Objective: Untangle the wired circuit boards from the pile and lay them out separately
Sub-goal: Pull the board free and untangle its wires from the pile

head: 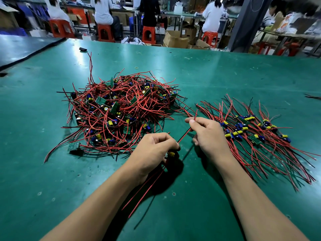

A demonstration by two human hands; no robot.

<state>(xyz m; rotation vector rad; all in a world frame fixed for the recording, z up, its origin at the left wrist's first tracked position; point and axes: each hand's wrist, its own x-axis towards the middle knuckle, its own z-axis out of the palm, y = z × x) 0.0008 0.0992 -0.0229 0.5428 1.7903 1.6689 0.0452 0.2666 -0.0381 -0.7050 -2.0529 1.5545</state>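
At the near centre of the desk (217, 75), the left hand (152, 150) grip encloses one circuit board (171, 154) while the right hand (208, 134) pinches its red wire (184, 135); rightward lies a sorted row (257, 134), leftward the larger tangled pile (121, 108), so most work is judged outstanding.

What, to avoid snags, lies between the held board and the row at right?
Only the right hand, pinching the red wire of the small circuit board with yellow capacitor in the left hand's grip. Nothing loose lies on the green mat before the laid-out row of wired boards.
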